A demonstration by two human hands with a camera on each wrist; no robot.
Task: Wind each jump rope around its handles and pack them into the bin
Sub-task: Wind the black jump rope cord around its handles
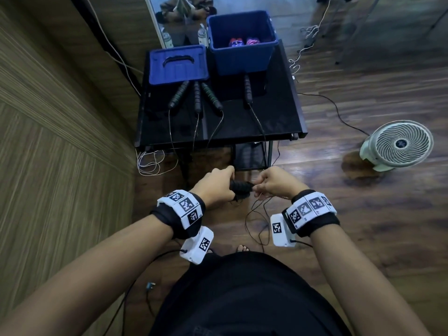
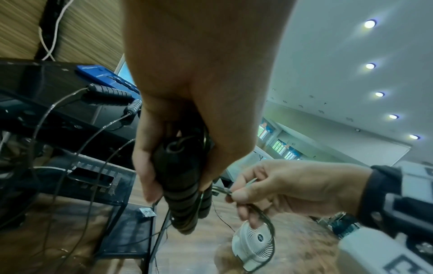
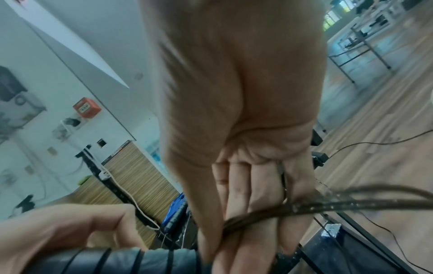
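Observation:
My left hand (image 1: 215, 186) grips a pair of black ribbed jump rope handles (image 1: 240, 186) held together below the table's front edge; the handles (image 2: 185, 200) show several turns of cord around them. My right hand (image 1: 271, 184) pinches the thin black cord (image 2: 223, 191) just beside the handle tips, and the cord (image 3: 328, 202) trails off blurred across its fingers. Loose cord (image 1: 254, 219) hangs to the floor. The blue bin (image 1: 242, 42) stands at the table's back and holds two wound ropes (image 1: 244, 41). Several more black handles (image 1: 196, 95) lie on the table, cords hanging over the front.
A blue lid (image 1: 178, 64) lies left of the bin on the black table (image 1: 278, 117). A white fan (image 1: 397, 145) sits on the wooden floor at the right. A wood-panel wall (image 1: 60, 141) runs along the left. Cables lie on the floor.

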